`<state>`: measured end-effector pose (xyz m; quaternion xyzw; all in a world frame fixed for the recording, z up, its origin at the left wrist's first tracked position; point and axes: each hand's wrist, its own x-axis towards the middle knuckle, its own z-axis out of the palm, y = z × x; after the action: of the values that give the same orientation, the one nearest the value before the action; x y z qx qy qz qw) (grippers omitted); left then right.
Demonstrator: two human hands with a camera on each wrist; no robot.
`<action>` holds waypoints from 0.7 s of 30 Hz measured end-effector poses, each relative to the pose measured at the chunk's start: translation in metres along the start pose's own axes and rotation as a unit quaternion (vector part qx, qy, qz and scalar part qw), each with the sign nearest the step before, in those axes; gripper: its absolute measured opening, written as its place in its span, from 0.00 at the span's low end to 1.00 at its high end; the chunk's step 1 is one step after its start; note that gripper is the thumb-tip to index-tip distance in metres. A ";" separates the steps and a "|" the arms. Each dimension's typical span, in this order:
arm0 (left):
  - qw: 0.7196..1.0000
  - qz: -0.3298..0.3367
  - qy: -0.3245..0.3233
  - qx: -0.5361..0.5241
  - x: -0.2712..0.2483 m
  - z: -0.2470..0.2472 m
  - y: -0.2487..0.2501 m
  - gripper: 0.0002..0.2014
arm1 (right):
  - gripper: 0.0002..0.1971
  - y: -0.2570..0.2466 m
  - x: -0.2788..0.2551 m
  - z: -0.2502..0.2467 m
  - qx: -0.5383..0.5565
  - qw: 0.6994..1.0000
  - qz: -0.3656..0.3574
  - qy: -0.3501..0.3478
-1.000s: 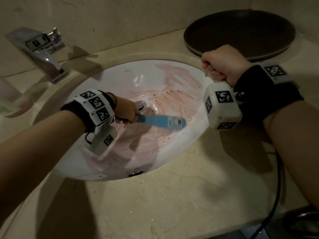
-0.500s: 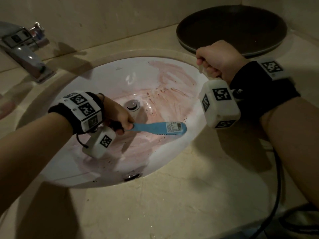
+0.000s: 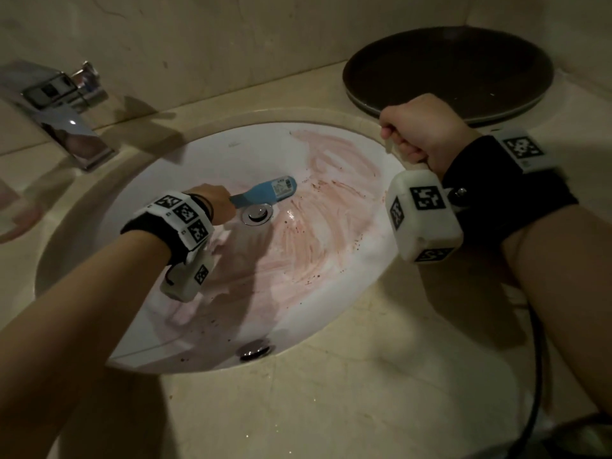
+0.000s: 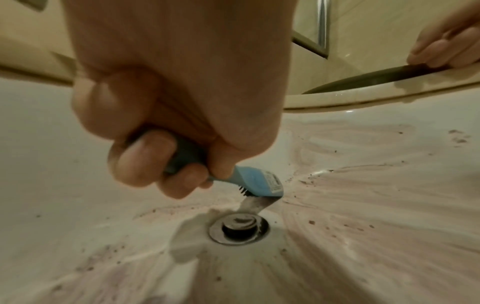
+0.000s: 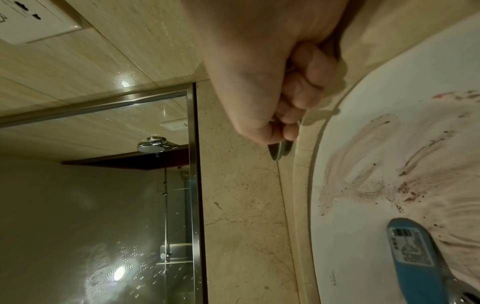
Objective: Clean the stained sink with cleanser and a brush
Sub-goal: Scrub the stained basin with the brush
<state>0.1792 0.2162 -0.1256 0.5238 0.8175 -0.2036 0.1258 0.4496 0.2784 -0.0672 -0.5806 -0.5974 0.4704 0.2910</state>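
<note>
Down in the white sink (image 3: 205,154), the left hand (image 3: 218,203) gripped the blue brush (image 3: 268,192) by its handle, fingers wrapped tight, bristles on the pink-smeared basin just beside the drain (image 3: 256,213). Right hand (image 3: 420,130) was clenched in a fist over the sink rim near the dark plate (image 3: 447,64); whether it held anything, couldn't tell.

Your blue brush (image 5: 415,257) carries a white barcode label (image 5: 409,247), its print too small to read; the sink (image 5: 335,236) bears an illegible maker's mark (image 5: 333,279).
</note>
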 end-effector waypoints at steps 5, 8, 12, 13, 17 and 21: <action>0.999 0.014 0.020 -0.038 -0.002 -0.006 -0.014 0.17 | 0.12 0.000 0.002 0.000 0.003 1.000 0.000 0.000; 0.996 0.006 0.085 -0.026 -0.002 -0.011 -0.027 0.17 | 0.11 0.001 0.003 0.001 0.007 1.000 -0.002 0.002; 0.999 -0.020 0.039 0.030 0.001 -0.012 -0.035 0.17 | 0.11 0.002 0.005 0.001 0.002 1.000 -0.004 0.006; 0.999 -0.020 0.032 0.032 0.002 -0.009 -0.033 0.17 | 0.11 0.002 0.005 0.001 -0.002 1.000 -0.004 0.008; 0.999 -0.005 0.028 0.020 0.011 -0.003 -0.019 0.18 | 0.11 0.003 0.006 0.001 -0.006 1.000 -0.008 0.008; 0.999 -0.001 0.033 0.031 0.012 -0.008 -0.010 0.18 | 0.11 0.002 0.005 0.000 -0.008 1.000 -0.009 0.008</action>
<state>0.1652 0.2258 -0.1216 0.5330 0.8152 -0.2114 0.0818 0.4492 0.2826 -0.0698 -0.5811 -0.6040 0.4587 0.2951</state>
